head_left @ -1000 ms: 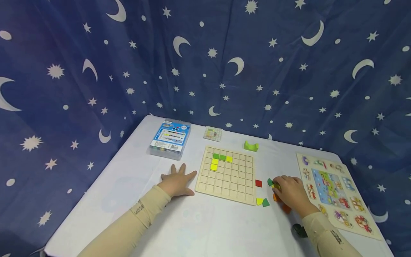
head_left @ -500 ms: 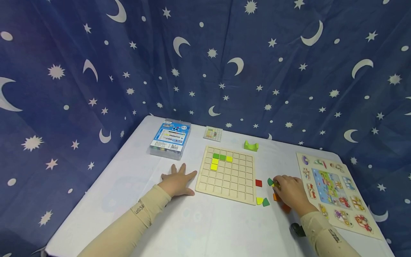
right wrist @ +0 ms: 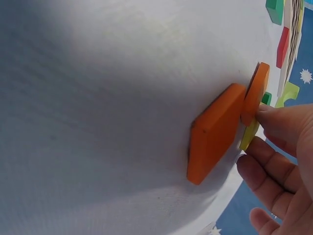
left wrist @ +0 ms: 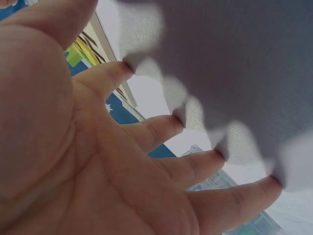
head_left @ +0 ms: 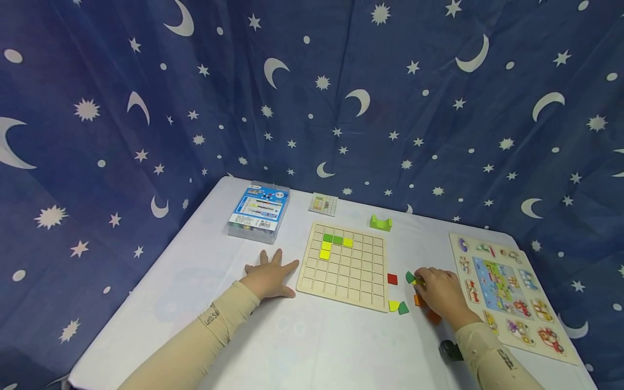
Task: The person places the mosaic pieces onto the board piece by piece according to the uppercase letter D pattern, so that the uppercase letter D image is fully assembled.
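My left hand [head_left: 267, 277] rests on the white tablecloth with its fingers spread, just left of the wooden grid board [head_left: 303, 281]. In the left wrist view its fingertips [left wrist: 274, 182] press on the cloth and nothing lies in the palm. Right of the board, my right hand [head_left: 442, 292] bends over a small group of coloured tiles. Its thumb and fingers pinch a yellow tile [right wrist: 250, 133], partly hidden by them. An orange tile [right wrist: 257, 90] stands close by the thumb, with a larger orange diamond tile [right wrist: 215, 134] nearer the wrist. A green tile [head_left: 410, 277] shows beyond the fingertips.
On the board sit green tiles [head_left: 338, 240] and yellow tiles [head_left: 325, 254]. A red square tile [head_left: 392, 279] lies beside it. Behind are a pattern card [head_left: 323, 204], a light green stand [head_left: 381, 222] and a plastic box [head_left: 258, 211]. A picture puzzle [head_left: 507, 298] lies at the right.
Both hands stay in almost the same places. The right forearm has shifted slightly left; the tiles on the board look the same.
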`<state>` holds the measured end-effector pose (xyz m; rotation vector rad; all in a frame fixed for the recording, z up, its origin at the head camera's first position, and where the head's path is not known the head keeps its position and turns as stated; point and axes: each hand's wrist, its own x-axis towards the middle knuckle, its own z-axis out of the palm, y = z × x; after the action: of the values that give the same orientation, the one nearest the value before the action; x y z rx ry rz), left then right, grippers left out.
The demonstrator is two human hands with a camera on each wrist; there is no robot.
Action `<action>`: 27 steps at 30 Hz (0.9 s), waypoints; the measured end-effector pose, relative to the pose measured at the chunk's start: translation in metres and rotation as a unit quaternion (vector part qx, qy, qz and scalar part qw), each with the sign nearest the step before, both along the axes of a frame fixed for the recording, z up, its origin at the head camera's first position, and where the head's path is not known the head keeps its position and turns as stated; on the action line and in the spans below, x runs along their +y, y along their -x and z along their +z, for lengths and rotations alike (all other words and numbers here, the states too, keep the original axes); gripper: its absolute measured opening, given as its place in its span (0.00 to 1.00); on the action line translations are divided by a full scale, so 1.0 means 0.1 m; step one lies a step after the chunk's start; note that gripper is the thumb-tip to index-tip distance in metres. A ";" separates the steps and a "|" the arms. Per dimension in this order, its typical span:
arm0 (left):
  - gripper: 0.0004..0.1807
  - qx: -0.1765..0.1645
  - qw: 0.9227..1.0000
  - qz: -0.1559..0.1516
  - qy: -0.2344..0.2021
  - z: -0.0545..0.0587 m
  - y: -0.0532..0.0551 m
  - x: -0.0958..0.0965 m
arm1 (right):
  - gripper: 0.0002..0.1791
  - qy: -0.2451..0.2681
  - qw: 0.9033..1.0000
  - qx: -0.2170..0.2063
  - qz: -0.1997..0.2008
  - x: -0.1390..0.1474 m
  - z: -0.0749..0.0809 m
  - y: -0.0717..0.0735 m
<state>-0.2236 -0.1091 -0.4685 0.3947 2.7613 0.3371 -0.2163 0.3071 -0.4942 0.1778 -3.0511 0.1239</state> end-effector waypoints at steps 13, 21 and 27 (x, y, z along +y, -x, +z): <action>0.46 0.002 1.000 -0.001 -0.003 0.00 -0.01 -0.01 | 0.17 0.002 0.999 -0.022 -0.023 -0.04 0.00 -0.01; 0.46 0.003 1.000 -0.002 0.000 -0.01 0.00 -0.01 | 0.17 0.005 1.000 -0.015 -0.022 -0.03 -0.01 -0.02; 0.45 0.002 1.000 -0.002 -0.001 -0.01 -0.01 -0.02 | 0.18 0.001 1.000 -0.019 -0.025 -0.04 -0.01 -0.02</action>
<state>-0.2224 -0.1108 -0.4694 0.4008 2.7643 0.3373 -0.2143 0.3033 -0.4956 0.1007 -3.0902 0.1289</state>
